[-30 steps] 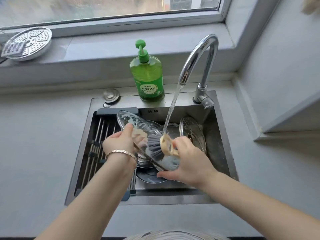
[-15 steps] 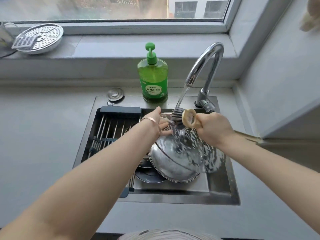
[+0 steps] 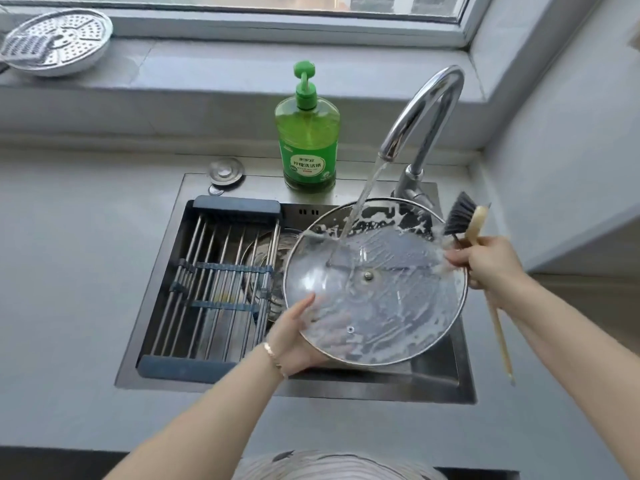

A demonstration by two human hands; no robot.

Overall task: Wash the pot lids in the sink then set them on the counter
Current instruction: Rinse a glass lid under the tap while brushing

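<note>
**One lid under the tap, none on the bench yet**

The glass lid [image 3: 374, 282] is held above the sink [image 3: 294, 386], with its inner side up and a little tilted. The water stream [image 3: 363, 192] from the faucet [image 3: 426, 109] falls on its far-left part. White foam lies on the far edge and thin soapy streaks cross the glass, so I judge that the scrubbing of this side is done and that the rinse is in progress but not finished.

The left hand [image 3: 298, 336] grips the near-left rim: the thumb is on top, and the fingers show through the glass from below. The right hand [image 3: 485, 261] is closed around the wooden handle of the dish brush [image 3: 457, 218], and its fingertips also hold the right rim of the lid. The brush head points up and away from the glass and does not touch it.

Nothing washed stands on the bench [image 3: 69, 271] that I can see. Only the soap bottle [image 3: 308, 136] and a small sink stopper [image 3: 225, 171] are near the sink. Under the drying rack [image 3: 214, 289], on the left side of the sink, round metal pieces [image 3: 263, 251] lie. They may be more lids, but the bars hide them too much to be sure.

So the task seems to be in its early or middle part. What is left is to rinse away the foam, perhaps to turn the lid and rinse its other side, to set it on the bench, and then to wash the pieces that wait in the sink.
</note>
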